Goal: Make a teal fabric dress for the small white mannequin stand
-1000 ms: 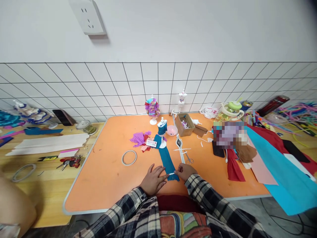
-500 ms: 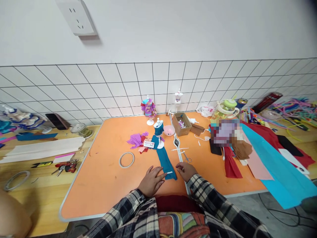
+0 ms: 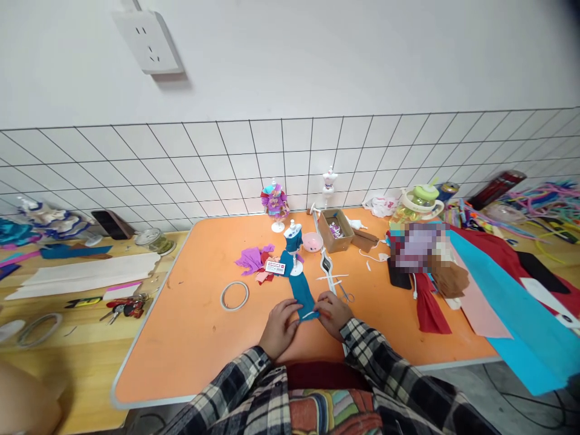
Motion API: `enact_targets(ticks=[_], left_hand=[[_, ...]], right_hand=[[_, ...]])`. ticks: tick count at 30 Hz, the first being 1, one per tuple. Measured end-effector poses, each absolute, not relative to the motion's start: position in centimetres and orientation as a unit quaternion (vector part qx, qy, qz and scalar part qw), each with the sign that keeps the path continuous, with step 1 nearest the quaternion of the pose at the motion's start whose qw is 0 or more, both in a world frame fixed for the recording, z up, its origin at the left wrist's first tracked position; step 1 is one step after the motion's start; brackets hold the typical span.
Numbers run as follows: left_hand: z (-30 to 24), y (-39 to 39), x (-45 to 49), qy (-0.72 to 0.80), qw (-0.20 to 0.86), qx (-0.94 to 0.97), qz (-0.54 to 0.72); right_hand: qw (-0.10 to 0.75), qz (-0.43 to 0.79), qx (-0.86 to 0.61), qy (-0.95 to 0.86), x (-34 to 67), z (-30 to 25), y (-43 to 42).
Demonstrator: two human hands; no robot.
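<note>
Orange table (image 3: 181, 344), white tiles (image 3: 267, 138) behind. Remotely, I see left hand (image 3: 280, 326) and right hand (image 3: 334, 315) pinching blue cloth (image 3: 301, 291), seemingly to steady its edges.

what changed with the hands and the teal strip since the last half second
The right hand has moved left, back to the right edge of the teal strip. The left hand, flatter before with a finger by the white piece, now has its fingers bent at the left edge. The strip's near end looks shorter. The pale ring and cardboard box stayed put.
</note>
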State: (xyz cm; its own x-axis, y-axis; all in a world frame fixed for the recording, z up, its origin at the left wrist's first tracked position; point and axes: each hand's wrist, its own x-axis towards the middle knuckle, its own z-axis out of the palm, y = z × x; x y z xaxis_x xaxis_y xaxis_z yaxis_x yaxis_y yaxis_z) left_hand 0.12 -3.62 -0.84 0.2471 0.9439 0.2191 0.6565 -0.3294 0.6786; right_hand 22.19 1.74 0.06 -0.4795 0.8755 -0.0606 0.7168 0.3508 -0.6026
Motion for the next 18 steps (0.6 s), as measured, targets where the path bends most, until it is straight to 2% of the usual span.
enact_targets(ticks=[3,9,18], left_hand=[[0.6,-3.7,0.3,0.54,0.229,0.75,0.308],[3.1,-3.0,2.3,0.55,0.181,0.789,0.207],[3.0,-2.3,2.7,0.546,0.157,0.791,0.226]], right_hand=[[0.171,0.311,-0.495,-0.793,22.2,-0.4,1.8],[0.204,0.366,-0.498,-0.759,21.8,-1.6,1.0],[0.248,0.501,-0.57,-0.602,22.4,-1.8,0.7]])
